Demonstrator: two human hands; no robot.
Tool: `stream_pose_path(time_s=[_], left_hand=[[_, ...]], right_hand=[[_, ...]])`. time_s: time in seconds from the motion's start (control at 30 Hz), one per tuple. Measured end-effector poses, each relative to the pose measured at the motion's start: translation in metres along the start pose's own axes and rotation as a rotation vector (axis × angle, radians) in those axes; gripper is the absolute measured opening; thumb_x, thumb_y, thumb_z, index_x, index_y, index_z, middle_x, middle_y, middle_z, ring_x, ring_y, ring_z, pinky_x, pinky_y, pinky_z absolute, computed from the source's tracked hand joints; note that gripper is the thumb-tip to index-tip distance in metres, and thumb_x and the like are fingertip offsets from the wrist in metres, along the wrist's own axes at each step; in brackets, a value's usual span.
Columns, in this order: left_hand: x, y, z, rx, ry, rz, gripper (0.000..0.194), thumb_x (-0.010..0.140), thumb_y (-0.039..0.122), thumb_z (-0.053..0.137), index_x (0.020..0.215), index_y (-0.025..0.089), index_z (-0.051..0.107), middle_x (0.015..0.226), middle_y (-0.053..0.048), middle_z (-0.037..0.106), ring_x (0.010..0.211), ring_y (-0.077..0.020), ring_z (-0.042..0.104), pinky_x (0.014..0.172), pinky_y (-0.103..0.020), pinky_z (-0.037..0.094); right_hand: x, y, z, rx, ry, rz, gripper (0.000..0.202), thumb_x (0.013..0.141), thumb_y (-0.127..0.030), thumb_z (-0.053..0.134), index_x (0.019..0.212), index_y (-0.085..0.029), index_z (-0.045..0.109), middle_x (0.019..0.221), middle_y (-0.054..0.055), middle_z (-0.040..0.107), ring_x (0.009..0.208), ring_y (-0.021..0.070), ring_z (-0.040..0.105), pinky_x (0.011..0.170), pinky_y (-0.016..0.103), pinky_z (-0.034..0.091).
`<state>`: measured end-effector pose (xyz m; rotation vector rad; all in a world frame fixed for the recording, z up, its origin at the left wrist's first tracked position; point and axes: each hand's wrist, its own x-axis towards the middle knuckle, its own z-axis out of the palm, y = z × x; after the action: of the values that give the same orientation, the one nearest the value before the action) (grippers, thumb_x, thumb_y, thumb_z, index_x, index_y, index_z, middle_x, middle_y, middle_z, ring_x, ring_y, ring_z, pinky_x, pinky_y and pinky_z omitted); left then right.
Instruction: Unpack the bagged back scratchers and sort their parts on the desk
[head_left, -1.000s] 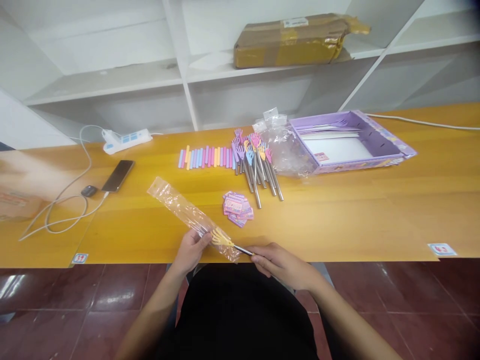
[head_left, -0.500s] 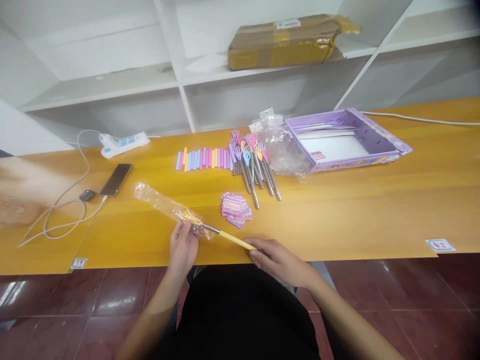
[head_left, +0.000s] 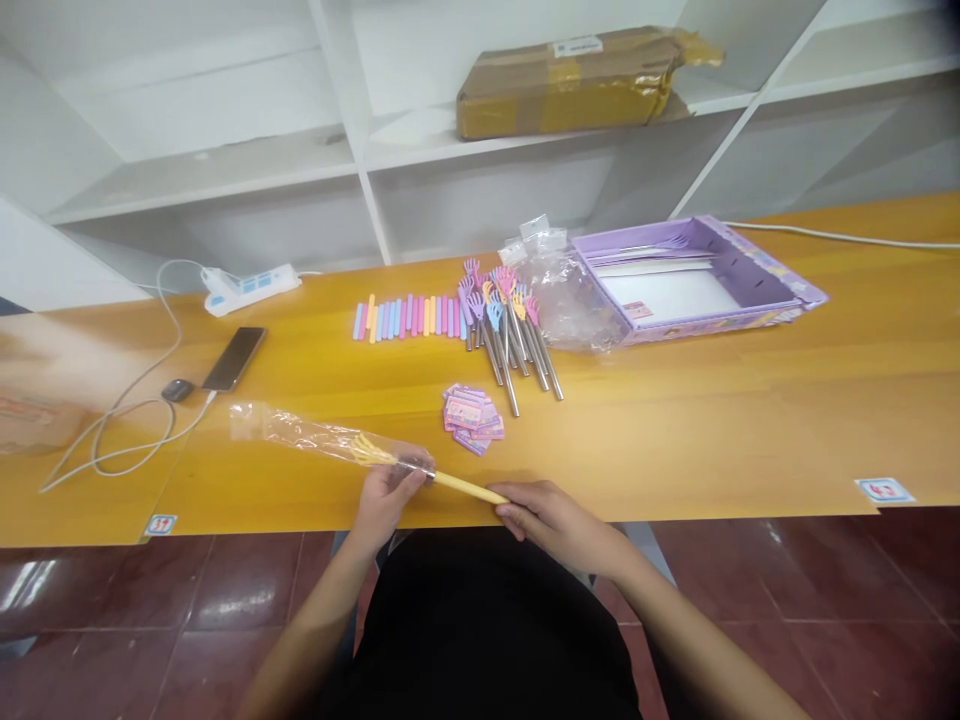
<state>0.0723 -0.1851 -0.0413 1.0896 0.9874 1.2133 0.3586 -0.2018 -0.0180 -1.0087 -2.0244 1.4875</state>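
A yellow back scratcher (head_left: 465, 487) lies across my two hands, its hand-shaped head inside a clear plastic bag (head_left: 311, 432). My left hand (head_left: 386, 505) is closed around the bag's mouth and the metal shaft. My right hand (head_left: 551, 518) grips the end of the yellow handle, which is outside the bag. Just beyond my hands sits a loose pile of small pink and purple cards (head_left: 471, 418). Farther back lies a heap of metal back scratchers (head_left: 510, 330) with coloured heads, beside a row of coloured handle tubes (head_left: 409, 317).
Clear bags (head_left: 562, 295) lie against a purple box (head_left: 697, 285) at the back right. On the left are a power strip (head_left: 251, 290), a phone (head_left: 234, 359), a small black case (head_left: 178, 390) and white cables. A taped carton (head_left: 566, 90) rests on the shelf.
My left hand has slid right along the shaft, drawing the bag farther over the yellow head and metal shaft. My right hand keeps its hold on the handle.
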Motion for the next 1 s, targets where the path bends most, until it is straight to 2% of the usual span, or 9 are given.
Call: stream_pose_path(time_s=[0.1, 0.2, 0.33, 0.5, 0.63, 0.73, 0.83, 0.9, 1.0], left_hand=[[0.001, -0.004, -0.003, 0.002, 0.056, -0.072, 0.032, 0.083, 0.044, 0.089, 0.094, 0.016, 0.080, 0.093, -0.008, 0.073, 0.078, -0.0174, 0.065, 0.071, -0.028, 0.055], [0.000, -0.007, -0.007, 0.036, 0.046, -0.143, 0.032, 0.077, 0.040, 0.094, 0.093, 0.016, 0.080, 0.094, -0.007, 0.075, 0.071, -0.0149, 0.064, 0.069, -0.027, 0.056], [0.000, -0.007, -0.011, 0.091, 0.055, -0.157, 0.031, 0.074, 0.035, 0.096, 0.093, 0.018, 0.079, 0.092, -0.005, 0.075, 0.065, -0.0133, 0.062, 0.066, -0.026, 0.055], [0.003, 0.000, -0.009, 0.165, 0.012, -0.180, 0.030, 0.073, 0.034, 0.095, 0.092, 0.018, 0.078, 0.076, 0.000, 0.069, 0.057, -0.0119, 0.058, 0.061, -0.025, 0.052], [0.004, 0.008, -0.008, 0.163, -0.033, -0.194, 0.033, 0.068, 0.027, 0.097, 0.093, 0.020, 0.075, 0.088, 0.000, 0.071, 0.055, -0.0100, 0.057, 0.058, -0.024, 0.051], [0.004, 0.012, -0.005, 0.193, -0.052, -0.213, 0.032, 0.066, 0.026, 0.097, 0.090, 0.020, 0.075, 0.084, 0.001, 0.070, 0.055, -0.0107, 0.057, 0.058, -0.025, 0.051], [0.000, 0.013, 0.007, 0.282, -0.072, -0.211, 0.031, 0.067, 0.030, 0.096, 0.091, 0.021, 0.078, 0.090, -0.002, 0.074, 0.069, -0.0172, 0.066, 0.063, -0.026, 0.055], [-0.004, 0.014, 0.022, 0.349, -0.161, -0.218, 0.024, 0.076, 0.034, 0.092, 0.093, 0.022, 0.080, 0.095, -0.005, 0.077, 0.083, -0.0224, 0.071, 0.071, -0.029, 0.057], [-0.005, 0.019, 0.046, 0.400, -0.414, -0.209, 0.015, 0.091, 0.038, 0.080, 0.092, 0.023, 0.079, 0.093, -0.005, 0.077, 0.089, -0.0238, 0.070, 0.080, -0.031, 0.056]], right_hand=[[0.000, 0.003, 0.000, 0.024, 0.008, 0.006, 0.047, 0.116, -0.053, 0.041, 0.086, -0.022, 0.059, 0.075, -0.001, 0.059, 0.069, 0.0155, 0.055, 0.069, 0.028, 0.041], [0.001, 0.003, -0.001, 0.037, 0.015, 0.012, 0.046, 0.115, -0.053, 0.042, 0.086, -0.021, 0.060, 0.073, -0.002, 0.060, 0.068, 0.0150, 0.055, 0.069, 0.028, 0.041], [0.003, -0.002, -0.003, 0.034, 0.011, -0.006, 0.048, 0.114, -0.053, 0.045, 0.083, -0.021, 0.060, 0.071, -0.002, 0.060, 0.066, 0.0144, 0.054, 0.069, 0.027, 0.041], [0.004, -0.002, -0.004, 0.012, 0.031, -0.031, 0.052, 0.113, -0.057, 0.047, 0.078, -0.020, 0.060, 0.069, -0.002, 0.060, 0.063, 0.0137, 0.054, 0.067, 0.027, 0.040], [0.003, 0.000, -0.005, 0.024, 0.027, -0.033, 0.053, 0.112, -0.058, 0.050, 0.077, -0.020, 0.062, 0.068, -0.002, 0.060, 0.062, 0.0132, 0.054, 0.065, 0.026, 0.040], [0.003, 0.000, -0.005, 0.031, 0.027, -0.044, 0.054, 0.111, -0.059, 0.051, 0.076, -0.020, 0.065, 0.067, -0.003, 0.060, 0.061, 0.0130, 0.054, 0.065, 0.026, 0.040], [0.006, 0.001, -0.002, 0.019, 0.030, -0.084, 0.052, 0.109, -0.061, 0.055, 0.083, -0.019, 0.072, 0.069, -0.001, 0.064, 0.063, 0.0138, 0.055, 0.064, 0.026, 0.041], [0.008, 0.002, 0.002, 0.018, 0.047, -0.130, 0.050, 0.107, -0.062, 0.058, 0.092, -0.019, 0.077, 0.077, 0.002, 0.071, 0.068, 0.0157, 0.061, 0.067, 0.027, 0.044], [0.012, 0.002, 0.007, 0.075, 0.080, -0.182, 0.052, 0.104, -0.065, 0.060, 0.088, -0.019, 0.077, 0.083, 0.005, 0.074, 0.074, 0.0182, 0.066, 0.073, 0.029, 0.048]])
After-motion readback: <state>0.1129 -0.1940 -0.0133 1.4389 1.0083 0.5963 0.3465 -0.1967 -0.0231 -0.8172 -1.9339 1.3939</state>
